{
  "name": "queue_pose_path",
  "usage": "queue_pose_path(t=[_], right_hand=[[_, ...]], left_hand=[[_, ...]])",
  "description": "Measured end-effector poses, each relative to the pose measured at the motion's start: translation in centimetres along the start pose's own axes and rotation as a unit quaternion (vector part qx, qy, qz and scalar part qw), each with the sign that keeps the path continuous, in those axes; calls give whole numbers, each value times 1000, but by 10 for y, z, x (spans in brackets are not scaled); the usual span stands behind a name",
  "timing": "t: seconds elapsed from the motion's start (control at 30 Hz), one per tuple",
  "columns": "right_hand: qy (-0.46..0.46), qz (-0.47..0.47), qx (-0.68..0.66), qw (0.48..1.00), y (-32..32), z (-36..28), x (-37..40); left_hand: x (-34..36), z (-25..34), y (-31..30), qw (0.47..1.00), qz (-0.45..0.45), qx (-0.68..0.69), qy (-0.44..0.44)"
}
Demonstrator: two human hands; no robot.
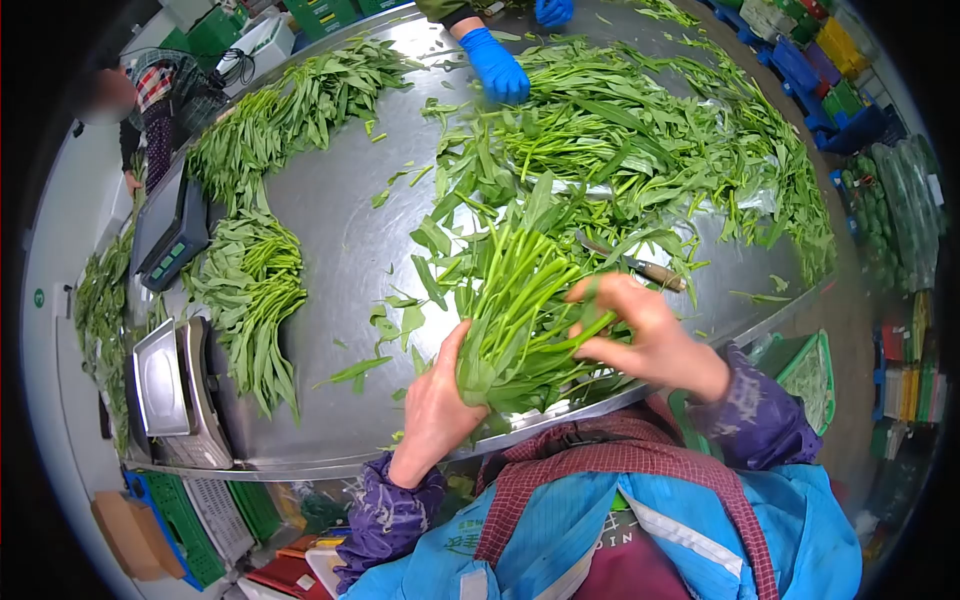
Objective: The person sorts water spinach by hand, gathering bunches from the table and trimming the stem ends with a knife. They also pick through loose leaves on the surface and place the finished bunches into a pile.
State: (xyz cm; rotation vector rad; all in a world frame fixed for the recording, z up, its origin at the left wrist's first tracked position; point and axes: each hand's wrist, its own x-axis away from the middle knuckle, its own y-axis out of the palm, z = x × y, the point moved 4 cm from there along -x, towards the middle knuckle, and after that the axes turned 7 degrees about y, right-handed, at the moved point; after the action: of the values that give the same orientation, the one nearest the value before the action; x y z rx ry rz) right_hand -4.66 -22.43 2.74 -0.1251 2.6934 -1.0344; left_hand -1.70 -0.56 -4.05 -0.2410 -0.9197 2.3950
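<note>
My left hand (pixel 440 410) is wrapped round a bunch of water spinach (pixel 515 310), its pale green cut stems pointing up and away from me. Over the bunch's right side, my right hand (pixel 645 335) has thumb and fingers closed on a leafy stem. Just beyond that hand lies a knife (pixel 655 272) with a wooden handle, its blade partly under leaves. A large heap of water spinach (pixel 600 120) spreads across the metal table (pixel 340 220) behind the bunch. Loose leaves lie to the left of my left hand.
Two stacks of greens (pixel 250 270) lie on the left, near a scale (pixel 175 385) and a second scale with a dark display (pixel 172 225). A co-worker's blue-gloved hand (pixel 495 68) touches the far heap. Another person (pixel 160 100) stands at far left. A green crate (pixel 800 380) sits at right.
</note>
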Motion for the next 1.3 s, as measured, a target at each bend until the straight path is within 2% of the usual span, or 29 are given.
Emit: queue_pose_path(t=[0.07, 0.13, 0.17, 0.2, 0.23, 0.27, 0.3, 0.33, 0.37, 0.4, 0.47, 0.53, 0.63, 0.7, 0.77, 0.8, 0.83, 0.87, 0.93, 0.97, 1.0, 1.03, 1.07, 1.1, 1.13, 1.17, 1.2, 1.23, 1.3], right_hand=[[124, 31, -184, 975, -36, 12, 11], [209, 148, -300, 919, -95, 31, 27], [166, 104, -319, 927, -117, 52, 36], [258, 94, -152, 949, -132, 61, 39], [260, 97, -152, 949, -130, 69, 38], [191, 107, 107, 970, -125, 74, 38], [110, 109, 362, 919, -118, 75, 38], [127, 107, 208, 964, -103, 69, 31], [169, 49, 57, 983, -87, 65, 23], [135, 16, 22, 991, -69, 62, 16], [69, -42, 30, 996, -31, 50, 3], [44, -169, 78, 982, 3, 39, -4], [-49, -76, 80, 993, 8, 28, -6], [47, 12, -66, 997, -32, 47, -4], [222, 34, -184, 957, -79, 83, 7], [221, 36, -187, 957, -85, 86, 12], [229, -15, -121, 966, -85, 87, 15], [235, -65, -54, 968, -83, 88, 17], [94, -27, -14, 995, -54, 81, 13], [157, -85, -49, 983, -38, 76, 8], [225, -126, -134, 957, -21, 62, 5], [236, -169, -170, 942, -3, 51, 2], [159, -186, -169, 955, 19, 44, -2], [167, -183, -299, 921, 40, 45, 5], [132, -145, -307, 931, 55, 43, 2], [97, -106, -313, 939, 62, 41, -2], [118, -157, -123, 973, 54, 54, 1], [170, -93, -241, 951, 31, 46, 1], [318, -95, -250, 910, -2, 46, 9]], left_hand=[[1, -2, -1, 1000, -1, 6, -14], [5, -6, -3, 1000, -2, 12, -29], [6, -8, -5, 999, 21, 14, -23], [7, -9, -7, 999, 43, 16, -16], [7, -8, -6, 999, 40, 15, -14], [5, -6, -6, 999, 44, 29, 5], [2, -3, -5, 998, 49, 43, 25], [0, 1, -5, 996, 59, 42, 46], [-1, 2, -2, 996, 55, 42, 49], [-2, 3, -1, 997, 47, 13, 67], [-3, 8, 0, 996, 29, -28, 76], [-5, 16, 1, 997, 11, -30, 77], [-4, 18, 1, 996, -21, -41, 78], [1, 11, -1, 998, 0, 13, 55], [6, -6, -5, 999, -9, 44, 10], [10, -32, 0, 996, -30, 82, 2], [-3, -4, -10, 992, -51, 120, -5], [15, -37, -1, 987, -63, 127, -79], [17, -32, 0, 987, -37, 138, -72], [21, -40, 2, 986, -7, 154, -68], [16, -35, 4, 987, -29, 156, -41], [13, -31, 4, 987, -30, 154, -39], [10, -22, 4, 989, -41, 138, -10], [8, -15, 5, 991, -54, 121, 19], [3, -9, 5, 992, -35, 66, 98], [2, -7, 4, 992, -36, 64, 98], [1, -3, 2, 993, -35, 63, 95], [1, 1, 0, 993, -34, 63, 93], [2, -4, -4, 995, -18, 88, 43]])
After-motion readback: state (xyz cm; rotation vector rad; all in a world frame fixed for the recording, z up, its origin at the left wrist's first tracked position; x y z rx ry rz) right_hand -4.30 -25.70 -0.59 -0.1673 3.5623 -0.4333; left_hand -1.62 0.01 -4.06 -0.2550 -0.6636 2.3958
